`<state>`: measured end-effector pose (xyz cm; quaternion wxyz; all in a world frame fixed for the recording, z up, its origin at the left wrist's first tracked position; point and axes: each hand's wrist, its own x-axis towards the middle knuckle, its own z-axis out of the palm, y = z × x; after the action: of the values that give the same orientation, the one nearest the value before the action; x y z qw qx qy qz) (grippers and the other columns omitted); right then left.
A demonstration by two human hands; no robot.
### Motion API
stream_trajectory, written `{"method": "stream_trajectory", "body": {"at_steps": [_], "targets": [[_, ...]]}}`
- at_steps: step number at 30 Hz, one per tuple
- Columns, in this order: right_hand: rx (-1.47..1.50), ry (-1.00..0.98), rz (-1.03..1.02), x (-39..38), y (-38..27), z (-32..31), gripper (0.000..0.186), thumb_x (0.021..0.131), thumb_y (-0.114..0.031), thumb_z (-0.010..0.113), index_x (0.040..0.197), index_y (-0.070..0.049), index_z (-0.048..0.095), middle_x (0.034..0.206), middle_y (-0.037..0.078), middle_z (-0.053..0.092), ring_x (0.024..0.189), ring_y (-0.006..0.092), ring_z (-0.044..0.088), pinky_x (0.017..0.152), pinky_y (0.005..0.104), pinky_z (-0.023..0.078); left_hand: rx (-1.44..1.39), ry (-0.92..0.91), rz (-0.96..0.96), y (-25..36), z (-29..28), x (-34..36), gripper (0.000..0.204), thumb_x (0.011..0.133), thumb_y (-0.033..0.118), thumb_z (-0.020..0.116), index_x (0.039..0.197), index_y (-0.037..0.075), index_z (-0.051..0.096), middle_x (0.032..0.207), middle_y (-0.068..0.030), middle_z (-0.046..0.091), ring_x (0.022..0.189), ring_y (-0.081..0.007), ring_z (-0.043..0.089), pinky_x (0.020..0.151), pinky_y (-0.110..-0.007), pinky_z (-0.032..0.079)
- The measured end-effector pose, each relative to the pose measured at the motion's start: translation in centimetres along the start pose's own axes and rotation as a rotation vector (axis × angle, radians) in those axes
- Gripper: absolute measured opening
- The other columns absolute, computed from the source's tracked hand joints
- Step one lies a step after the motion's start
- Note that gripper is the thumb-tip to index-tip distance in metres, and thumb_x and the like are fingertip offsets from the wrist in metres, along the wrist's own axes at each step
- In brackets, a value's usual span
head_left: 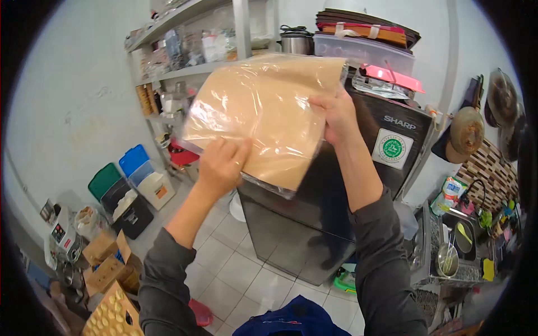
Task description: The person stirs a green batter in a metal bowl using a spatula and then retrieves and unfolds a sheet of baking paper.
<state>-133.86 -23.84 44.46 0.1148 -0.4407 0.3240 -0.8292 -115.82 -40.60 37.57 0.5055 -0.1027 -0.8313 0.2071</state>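
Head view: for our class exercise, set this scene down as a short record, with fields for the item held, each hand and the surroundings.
Item held: tan pack in clear, shiny plastic
Left hand: fingers curled at the pack's lower left edge
Right hand: gripping the pack's right edge, thumb in front
Behind: dark refrigerator, pink container on top
Floor, left: black bin, white bin, both lids open; cardboard box
Wall, right: hanging pans
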Motion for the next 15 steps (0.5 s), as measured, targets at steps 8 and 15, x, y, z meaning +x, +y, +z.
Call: {"method": "stream_trajectory", "body": {"at_steps": [8,15], "targets": [[-0.224,-0.428,0.105,-5.6,-0.8,-5.7,0.045,0.071,0.003,0.059,0.115,0.003,0.051,0.107,0.007,0.059,0.096,0.0153,0.056,0.084,0.0287,0.043,-0.450,0.243,-0.929,7.7,-7.4,-7.1,0.085,0.074,0.058,0.058,0.133,0.001,0.034,0.133,-0.0169,0.034,0.126,-0.0307,0.028,0.105,-0.043,0.019],[-0.071,-0.844,0.464,-10.4,0.0,-5.8,0.027,0.075,0.005,0.058,0.102,0.007,0.060,0.099,0.010,0.063,0.090,0.0150,0.057,0.080,0.0282,0.044,-1.979,0.544,-1.685,14.3,-11.6,-14.6,0.072,0.088,0.055,0.038,0.124,-0.008,0.040,0.121,-0.0192,0.050,0.112,-0.0274,0.050,0.095,-0.041,0.039]]}}
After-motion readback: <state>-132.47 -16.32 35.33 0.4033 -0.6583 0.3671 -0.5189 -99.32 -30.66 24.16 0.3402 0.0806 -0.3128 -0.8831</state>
